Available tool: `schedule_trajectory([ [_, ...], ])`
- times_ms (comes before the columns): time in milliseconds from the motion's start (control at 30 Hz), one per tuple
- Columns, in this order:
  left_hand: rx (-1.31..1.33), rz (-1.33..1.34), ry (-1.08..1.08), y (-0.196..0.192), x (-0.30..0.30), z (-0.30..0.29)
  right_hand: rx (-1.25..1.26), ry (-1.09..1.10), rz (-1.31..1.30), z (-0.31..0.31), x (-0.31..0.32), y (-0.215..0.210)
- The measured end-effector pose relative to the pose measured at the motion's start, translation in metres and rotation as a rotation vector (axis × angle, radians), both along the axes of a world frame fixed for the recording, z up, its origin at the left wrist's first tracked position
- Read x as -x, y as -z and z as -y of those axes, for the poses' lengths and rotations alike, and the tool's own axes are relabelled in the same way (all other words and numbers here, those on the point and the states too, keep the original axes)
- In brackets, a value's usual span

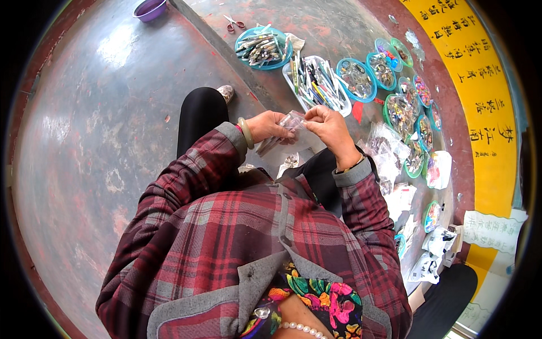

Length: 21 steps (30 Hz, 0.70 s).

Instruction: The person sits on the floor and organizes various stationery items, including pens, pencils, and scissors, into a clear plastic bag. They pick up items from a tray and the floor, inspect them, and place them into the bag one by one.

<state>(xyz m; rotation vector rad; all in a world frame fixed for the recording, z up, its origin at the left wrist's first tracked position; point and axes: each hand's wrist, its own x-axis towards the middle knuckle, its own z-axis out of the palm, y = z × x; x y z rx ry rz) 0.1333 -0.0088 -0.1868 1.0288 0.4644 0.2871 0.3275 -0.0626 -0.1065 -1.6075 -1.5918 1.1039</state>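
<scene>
My left hand [269,126], with a pale bangle at its wrist, is closed on a small clear plastic bag [293,120] in front of my lap. Thumb and fingers of my right hand [329,129] pinch the bag's upper right edge. Pale, thin strips show along the lower part by my left fingers; whether they are contents or folds I cannot tell. Just beyond the hands stands a white basket [348,106] filled with pens. Farther left of it is a round blue basket [265,67] with more pens.
Red-handled scissors [234,24] lie on the floor at the far side, and a purple basin [149,11] at the far left. Several round baskets of small parts, such as a blue one [357,98], line the right. Clear plastic bags [388,147] are heaped beside my right forearm.
</scene>
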Motion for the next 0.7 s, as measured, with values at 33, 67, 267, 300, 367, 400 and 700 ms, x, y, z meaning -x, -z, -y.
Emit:
schedule_trajectory([
  [33,0.005,0.007,-0.001,-0.001,0.000,0.000,-0.009,-0.005,0.021,-0.001,-0.001,0.001],
  [67,0.009,0.013,-0.002,-0.002,0.000,0.000,-0.020,-0.009,0.042,-0.002,-0.001,0.001],
  [267,-0.021,-0.052,-0.018,-0.007,0.002,0.001,-0.036,-0.011,0.011,-0.002,0.001,0.010],
  [300,-0.002,-0.041,-0.033,-0.006,0.002,0.000,-0.117,-0.037,0.084,-0.002,0.001,0.012],
  [367,0.020,-0.030,-0.054,-0.005,0.003,0.000,-0.164,-0.048,0.320,0.000,-0.002,0.012],
  [400,0.031,-0.025,-0.066,-0.005,0.003,0.000,-0.186,-0.055,0.437,-0.001,-0.004,0.011],
  [700,-0.008,-0.176,-0.364,0.035,0.004,-0.013,-0.269,0.224,0.975,-0.044,-0.089,0.037],
])
